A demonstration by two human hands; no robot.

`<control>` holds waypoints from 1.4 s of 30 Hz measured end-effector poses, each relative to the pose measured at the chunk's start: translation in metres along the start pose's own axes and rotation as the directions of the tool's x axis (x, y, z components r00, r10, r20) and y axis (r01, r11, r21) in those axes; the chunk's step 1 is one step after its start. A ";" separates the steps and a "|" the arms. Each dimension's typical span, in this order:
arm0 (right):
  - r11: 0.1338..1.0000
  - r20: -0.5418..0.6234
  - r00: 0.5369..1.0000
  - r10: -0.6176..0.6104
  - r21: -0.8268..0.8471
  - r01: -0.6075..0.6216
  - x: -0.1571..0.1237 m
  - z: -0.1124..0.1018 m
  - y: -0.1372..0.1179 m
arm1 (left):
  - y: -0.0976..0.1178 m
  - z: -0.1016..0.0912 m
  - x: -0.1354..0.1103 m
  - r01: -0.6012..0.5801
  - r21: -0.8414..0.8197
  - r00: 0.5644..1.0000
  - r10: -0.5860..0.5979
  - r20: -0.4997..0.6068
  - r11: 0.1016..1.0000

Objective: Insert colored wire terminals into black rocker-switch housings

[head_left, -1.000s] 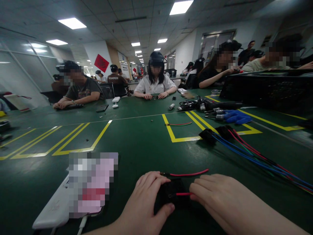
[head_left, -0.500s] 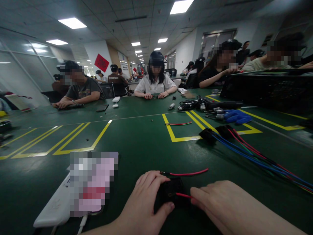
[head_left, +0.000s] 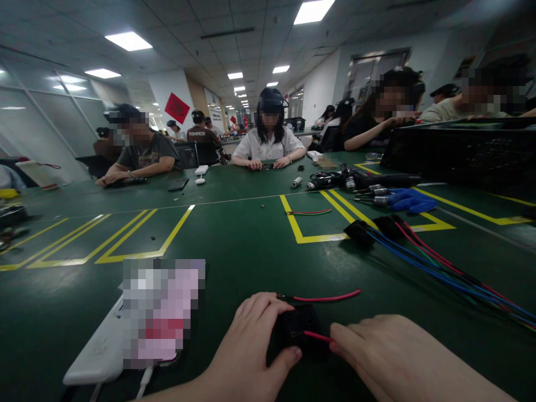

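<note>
My left hand (head_left: 262, 335) grips a black block-shaped part (head_left: 307, 321) on the green table, thumb on the near side and fingers on the far side. Pinched in my right hand (head_left: 372, 346) is a short red wire (head_left: 317, 336). Its metal ring end lies over the top of the black part; I cannot tell whether it is fastened there. Just beyond the part, a second red wire (head_left: 330, 297) with a terminal lies near my left fingertips. The underside of the black part is hidden.
A white power bank (head_left: 98, 346) and a blurred pink item (head_left: 167, 318) lie at left. Black connectors (head_left: 360, 233) with blue and red wires (head_left: 439, 268) stretch to the right. Beyond are blue-handled tools (head_left: 410, 200), a black chassis (head_left: 460, 159) and seated people across the table.
The whole view has shifted slightly to the right. My hands, the black part and the red wire keep nearly the same arrangement.
</note>
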State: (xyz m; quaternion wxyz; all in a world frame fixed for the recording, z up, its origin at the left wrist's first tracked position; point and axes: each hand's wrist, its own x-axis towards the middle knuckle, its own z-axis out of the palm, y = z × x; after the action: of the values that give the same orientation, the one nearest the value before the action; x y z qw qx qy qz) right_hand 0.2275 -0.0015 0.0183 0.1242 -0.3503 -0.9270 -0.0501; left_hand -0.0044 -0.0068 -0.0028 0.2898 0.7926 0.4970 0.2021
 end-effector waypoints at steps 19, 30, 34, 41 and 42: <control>1.000 0.044 0.999 -0.010 0.007 0.010 0.001 -0.005 -0.001 | 0.002 0.000 0.001 0.016 0.008 1.000 -0.016 0.007 1.000; 1.000 0.067 0.998 0.013 -0.005 -0.013 0.000 0.006 0.004 | 0.002 0.000 -0.001 0.017 -0.001 1.000 -0.017 0.002 1.000; 1.000 0.076 0.997 0.011 -0.006 -0.011 0.001 0.001 0.003 | 0.003 -0.001 0.000 0.020 -0.003 1.000 -0.020 0.001 1.000; 0.998 0.079 0.996 -0.038 -0.043 0.042 0.004 -0.001 -0.001 | 0.004 -0.001 0.000 0.017 0.002 1.000 -0.017 0.003 1.000; 0.998 0.085 0.996 -0.037 -0.042 0.041 0.004 0.000 -0.002 | 0.004 -0.001 0.000 0.014 0.002 1.000 -0.014 0.005 1.000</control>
State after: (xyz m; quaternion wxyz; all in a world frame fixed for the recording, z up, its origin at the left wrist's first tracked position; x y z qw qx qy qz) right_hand 0.2234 -0.0003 0.0196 0.0762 -0.3365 -0.9368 -0.0580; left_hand -0.0024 -0.0083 0.0003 0.2919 0.7898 0.5020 0.1975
